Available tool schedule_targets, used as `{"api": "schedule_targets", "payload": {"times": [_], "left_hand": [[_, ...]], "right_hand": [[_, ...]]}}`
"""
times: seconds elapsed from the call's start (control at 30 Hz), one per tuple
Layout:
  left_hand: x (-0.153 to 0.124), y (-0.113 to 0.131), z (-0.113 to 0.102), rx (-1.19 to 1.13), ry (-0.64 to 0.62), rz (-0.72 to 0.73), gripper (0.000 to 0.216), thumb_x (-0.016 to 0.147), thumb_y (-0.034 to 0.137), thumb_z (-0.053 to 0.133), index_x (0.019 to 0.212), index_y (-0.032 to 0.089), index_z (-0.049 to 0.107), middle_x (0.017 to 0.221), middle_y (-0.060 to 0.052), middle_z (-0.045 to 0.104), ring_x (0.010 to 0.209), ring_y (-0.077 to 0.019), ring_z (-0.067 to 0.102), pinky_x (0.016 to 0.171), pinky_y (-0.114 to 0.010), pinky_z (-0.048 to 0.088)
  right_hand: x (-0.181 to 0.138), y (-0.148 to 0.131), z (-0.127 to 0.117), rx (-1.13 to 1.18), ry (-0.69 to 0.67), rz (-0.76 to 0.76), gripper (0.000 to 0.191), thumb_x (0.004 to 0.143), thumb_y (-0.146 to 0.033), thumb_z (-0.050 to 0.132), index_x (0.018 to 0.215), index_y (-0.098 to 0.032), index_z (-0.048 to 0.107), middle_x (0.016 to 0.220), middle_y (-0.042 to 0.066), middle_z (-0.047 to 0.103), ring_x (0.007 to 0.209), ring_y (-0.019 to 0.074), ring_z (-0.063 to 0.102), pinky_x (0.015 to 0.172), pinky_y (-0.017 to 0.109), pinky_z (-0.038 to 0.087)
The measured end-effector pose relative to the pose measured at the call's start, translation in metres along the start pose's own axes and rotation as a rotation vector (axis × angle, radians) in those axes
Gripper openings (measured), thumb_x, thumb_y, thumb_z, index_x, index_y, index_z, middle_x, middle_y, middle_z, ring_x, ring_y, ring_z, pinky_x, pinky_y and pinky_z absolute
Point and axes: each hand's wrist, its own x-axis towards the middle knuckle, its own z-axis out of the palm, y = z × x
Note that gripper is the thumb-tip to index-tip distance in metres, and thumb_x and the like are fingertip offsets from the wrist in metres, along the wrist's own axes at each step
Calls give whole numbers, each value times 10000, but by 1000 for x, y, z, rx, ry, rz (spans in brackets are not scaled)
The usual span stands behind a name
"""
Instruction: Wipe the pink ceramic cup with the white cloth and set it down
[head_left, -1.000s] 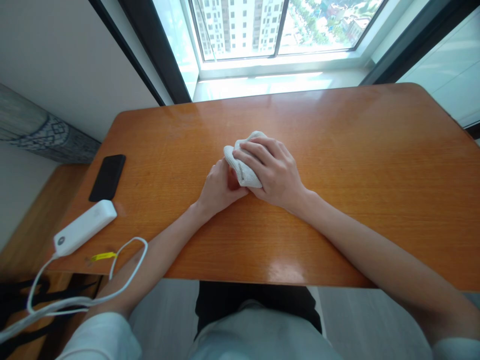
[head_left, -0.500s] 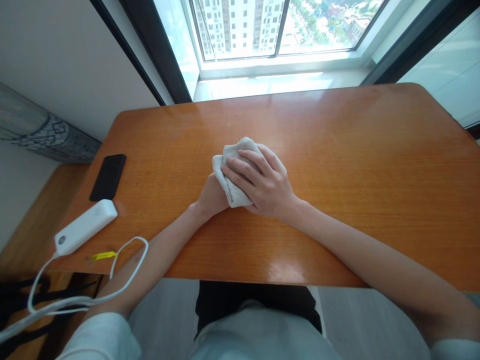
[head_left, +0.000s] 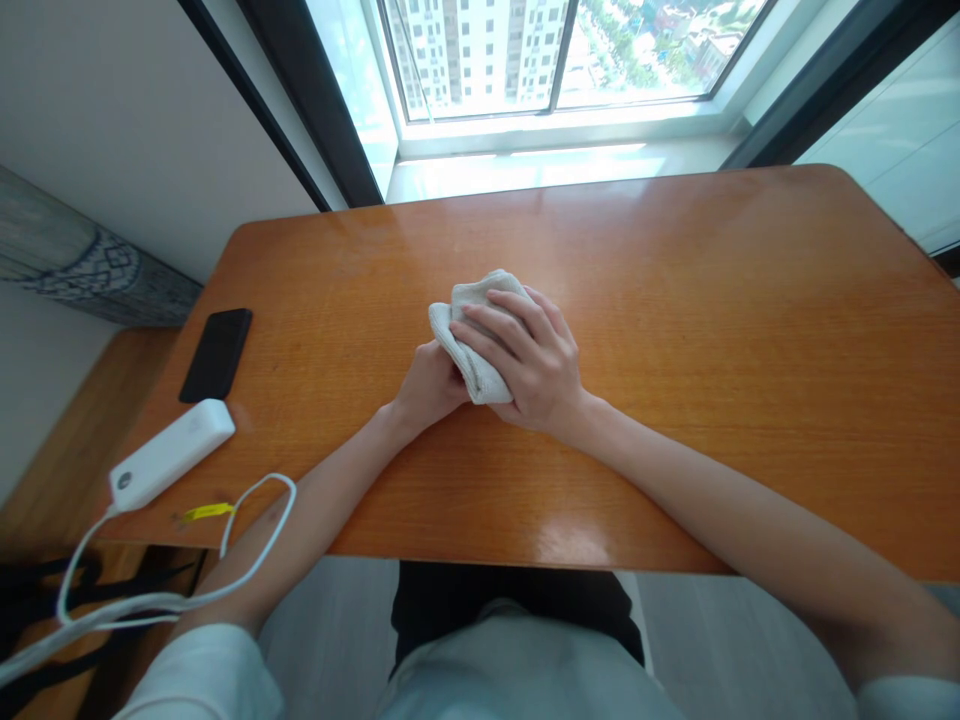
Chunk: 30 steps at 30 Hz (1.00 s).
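In mid-frame, our right hand [head_left: 531,362] loosely clasps the cloth [head_left: 478,380], perhaps to steady it. Of our left hand [head_left: 429,386], we cannot tell the grip.

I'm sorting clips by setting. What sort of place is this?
Probably a room high up in a building, home or office, I cannot tell which. The window looks onto a tower block and down on trees; a wooden table stands before it, with a phone on it.
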Motion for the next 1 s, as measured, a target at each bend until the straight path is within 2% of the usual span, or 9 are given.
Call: {"api": "schedule_targets", "payload": {"times": [0.17,0.27,0.4,0.57,0.67,0.77,0.83,0.9,1.0], "left_hand": [[4,17,-8,-51,-4,-25,392,887,444,887,857,195,586,736,40,628,624,-109,569,575,-264,489],[6,24,-10,-102,9,-72,362,812,381,888,927,208,593,741,56,626,623,-108,553,573,-255,479],[8,28,-10,-138,26,-93,425,796,368,836,1140,230,628,763,72,633,602,-100,510,585,-246,469],[8,30,-11,-112,45,-85,370,807,355,823,1093,228,626,773,59,635,624,-101,507,605,-241,443],[8,31,-12,-95,55,-86,372,794,310,810,1110,226,631,766,62,623,627,-102,499,609,-238,433],[8,31,-12,-80,62,-87,371,795,310,791,1119,230,627,766,60,624,624,-104,491,609,-240,432],[8,32,-12,-77,64,-87,355,808,331,782,1108,234,619,765,59,623,617,-103,484,607,-240,432],[8,32,-12,-81,69,-78,350,813,345,781,1100,237,612,767,58,625,613,-101,484,607,-240,435],[8,31,-12,-85,70,-65,346,807,316,785,1095,237,610,759,64,623,611,-101,493,607,-238,439]], "right_hand": [[2,0,-2,63,60,69,542,1090,-535,564,1606,-380,615,1543,64,719,1501,405,617,1287,680,463],[4,1,-4,99,98,97,524,1111,-533,524,1581,-336,646,1531,91,725,1482,389,632,1271,646,491],[5,5,-4,188,128,201,471,1135,-480,487,1534,-319,677,1504,105,739,1458,373,654,1251,639,519],[4,10,5,328,260,373,406,1155,-477,474,1400,-270,722,1411,123,779,1373,336,709,1198,607,569],[0,13,13,424,318,531,440,1149,-574,483,1293,-248,741,1300,111,802,1249,318,754,1110,567,623],[-5,18,20,547,302,735,526,1136,-681,448,1178,-246,740,1052,65,805,1000,276,777,918,482,679],[-7,24,23,644,277,836,570,1120,-734,433,1104,-248,731,910,35,772,862,244,752,795,417,671],[-9,28,25,713,269,877,598,1107,-765,431,1065,-245,723,866,24,756,806,225,734,730,376,650],[-10,30,26,729,277,866,604,1109,-764,432,1079,-238,728,862,20,756,797,216,731,719,366,638]]}}
